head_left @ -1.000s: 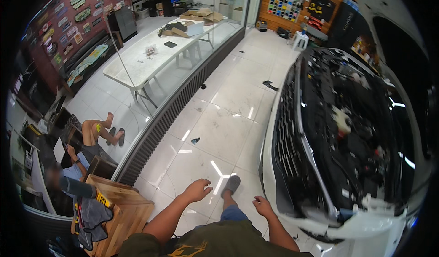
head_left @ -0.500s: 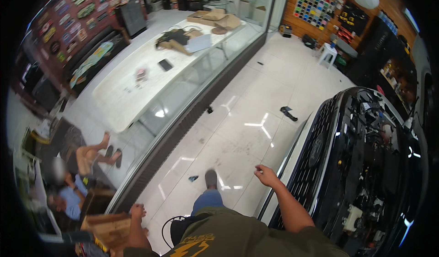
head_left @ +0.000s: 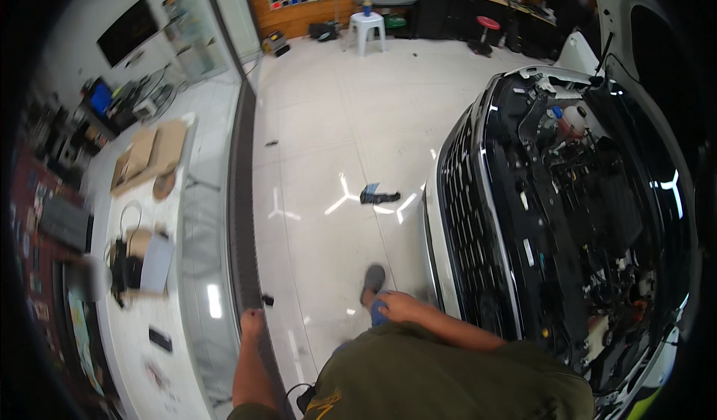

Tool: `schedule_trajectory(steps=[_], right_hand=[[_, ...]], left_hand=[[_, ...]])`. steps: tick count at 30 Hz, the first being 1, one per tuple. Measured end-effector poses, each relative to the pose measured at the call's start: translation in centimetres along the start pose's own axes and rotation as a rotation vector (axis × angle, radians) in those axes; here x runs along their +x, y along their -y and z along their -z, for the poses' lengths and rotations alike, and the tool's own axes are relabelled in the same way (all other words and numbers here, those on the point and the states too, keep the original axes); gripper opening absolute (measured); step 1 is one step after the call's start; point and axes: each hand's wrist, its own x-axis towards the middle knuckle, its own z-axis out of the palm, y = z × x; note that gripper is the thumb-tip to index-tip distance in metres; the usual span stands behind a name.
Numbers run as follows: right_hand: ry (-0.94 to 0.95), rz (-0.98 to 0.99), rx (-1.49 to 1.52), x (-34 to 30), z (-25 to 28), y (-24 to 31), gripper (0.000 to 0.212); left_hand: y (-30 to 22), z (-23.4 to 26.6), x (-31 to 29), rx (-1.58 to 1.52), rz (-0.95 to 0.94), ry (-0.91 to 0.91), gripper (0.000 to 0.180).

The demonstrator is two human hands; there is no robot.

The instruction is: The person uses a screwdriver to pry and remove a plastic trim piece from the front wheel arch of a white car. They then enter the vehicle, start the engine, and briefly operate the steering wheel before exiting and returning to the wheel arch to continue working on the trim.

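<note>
My left hand (head_left: 252, 321) hangs low at my left side, beside the dark sill of the glass partition. Its fingers are curled closed, and I see nothing in them. Across my front, above my bent knee in blue cloth, is my right hand (head_left: 397, 307). Its fingers are loosely curled in, with no object showing. To the right of that hand stands a car's front end (head_left: 478, 218) with a dark grille. The engine bay (head_left: 582, 218) lies exposed under the raised hood. One grey shoe (head_left: 374, 278) is ahead of me on the floor.
A crumpled black item (head_left: 379, 196) lies on the white tiled floor (head_left: 328, 113). Further off are a white stool (head_left: 366, 31) with a bottle on it and a red-topped stool (head_left: 487, 25). Behind the glass stands a long white table (head_left: 142, 211) bearing cardboard and a phone.
My view has swung right and I have moved forward along the floor. The car and black item are nearer. My right hand has come inward across my body; the seated person is out of view.
</note>
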Motion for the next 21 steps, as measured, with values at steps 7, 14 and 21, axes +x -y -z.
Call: schedule_trajectory(steps=[7, 14, 21], right_hand=[[0.054, -0.146, 0.041, 19.5, 18.4, -10.6, 0.04], [-0.41, -0.124, 0.126, 33.2, 47.5, -17.5, 0.036], [-0.519, -0.531, 0.1, 44.9, 53.8, -42.5, 0.034]], left_hand=[[-28.0, -10.5, 24.2, -0.165, -0.034, 0.17, 0.023], [-40.3, -16.4, 38.4, 0.017, 0.311, 0.394, 0.023], [-56.1, -27.7, 62.9, 0.311, 0.216, 0.615, 0.032]])
